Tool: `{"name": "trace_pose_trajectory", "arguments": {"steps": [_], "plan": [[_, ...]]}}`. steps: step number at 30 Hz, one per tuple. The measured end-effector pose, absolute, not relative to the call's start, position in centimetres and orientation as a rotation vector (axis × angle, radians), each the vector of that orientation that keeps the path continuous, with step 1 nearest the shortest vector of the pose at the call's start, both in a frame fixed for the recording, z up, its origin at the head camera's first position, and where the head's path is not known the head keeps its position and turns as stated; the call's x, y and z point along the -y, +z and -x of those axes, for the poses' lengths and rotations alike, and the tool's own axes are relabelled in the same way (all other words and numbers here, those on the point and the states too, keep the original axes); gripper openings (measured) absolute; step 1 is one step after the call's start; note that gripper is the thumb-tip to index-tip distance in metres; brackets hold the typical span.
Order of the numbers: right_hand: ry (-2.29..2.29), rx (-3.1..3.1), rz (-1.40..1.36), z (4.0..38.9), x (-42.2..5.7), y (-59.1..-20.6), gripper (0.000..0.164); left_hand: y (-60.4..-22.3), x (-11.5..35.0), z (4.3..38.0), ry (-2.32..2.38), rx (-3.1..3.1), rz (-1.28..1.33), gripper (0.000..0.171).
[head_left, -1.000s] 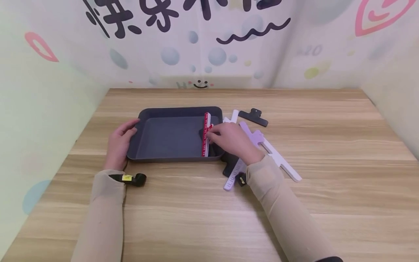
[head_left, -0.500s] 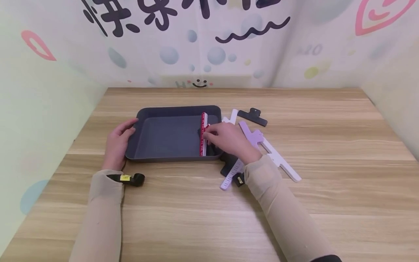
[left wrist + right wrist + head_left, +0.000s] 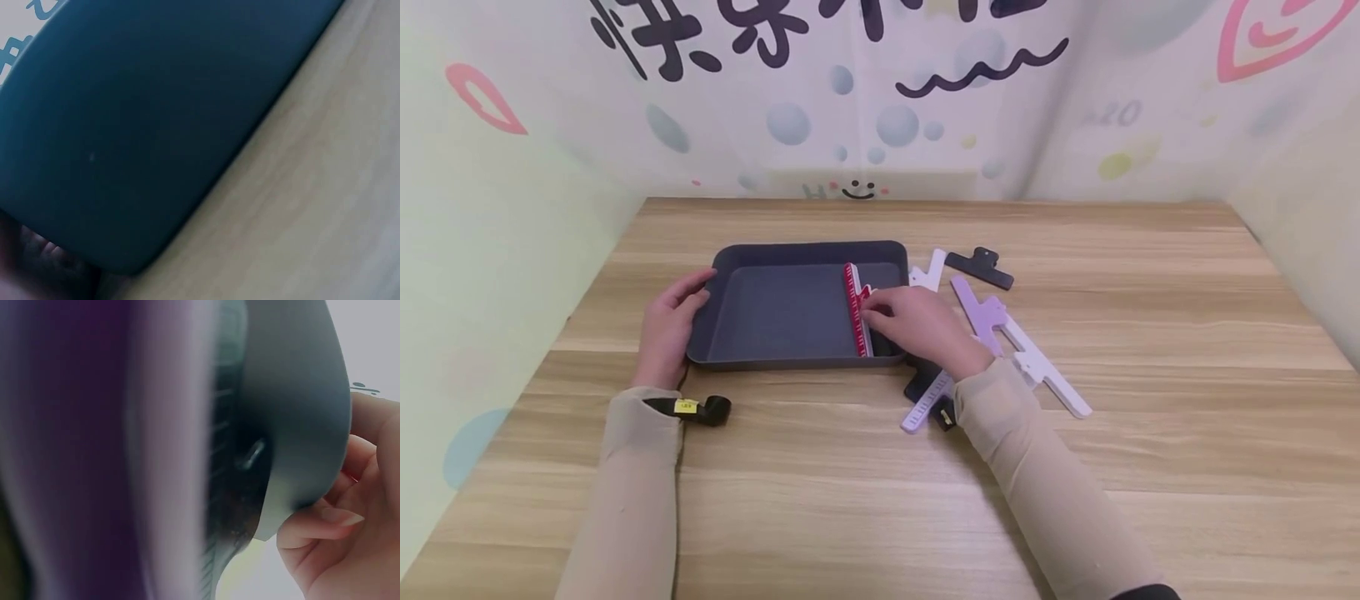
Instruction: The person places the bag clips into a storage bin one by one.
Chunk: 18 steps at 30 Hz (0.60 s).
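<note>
A dark grey rectangular tray (image 3: 775, 363) sits on the table. At its left edge my left hand (image 3: 672, 329) grips the rim; the left wrist view shows the tray's side (image 3: 156, 125) with fingers partly hidden at the lower left. My right hand (image 3: 917, 321) reaches over the tray's right rim. Between thumb and fingers it pinches the handle of a red and white clip (image 3: 856, 312), whose long bar stands inside the tray. A black clip (image 3: 883, 344) lies beside it in the tray, mostly covered by the hand. In the right wrist view, my right hand (image 3: 350, 525) appears beside the tray wall.
Right of the tray lie two purple clips (image 3: 979, 310) (image 3: 928, 404), white clips (image 3: 1045, 367) (image 3: 931, 271), and black clips (image 3: 981, 265) (image 3: 921, 379); some overlap beneath the right forearm. A printed cloth wall (image 3: 865, 150) stands behind the table (image 3: 820, 500).
My right hand has moved slightly left with the red clip. The clip's far end has swung left, so its bar now slants. The left hand stays on the tray.
</note>
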State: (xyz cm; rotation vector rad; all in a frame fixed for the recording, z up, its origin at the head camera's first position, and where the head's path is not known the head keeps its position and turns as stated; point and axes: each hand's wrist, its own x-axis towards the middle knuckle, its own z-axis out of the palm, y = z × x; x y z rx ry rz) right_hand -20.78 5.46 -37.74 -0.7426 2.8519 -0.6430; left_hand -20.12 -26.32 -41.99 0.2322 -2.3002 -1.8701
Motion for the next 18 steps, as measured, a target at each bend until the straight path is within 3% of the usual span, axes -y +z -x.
{"name": "trace_pose_trajectory", "arguments": {"steps": [18], "plan": [[-0.611,-2.846,0.692,20.60,-5.05,-38.16,0.025,-42.16,26.21,20.17,-1.849,2.310,-0.234,0.032]]}}
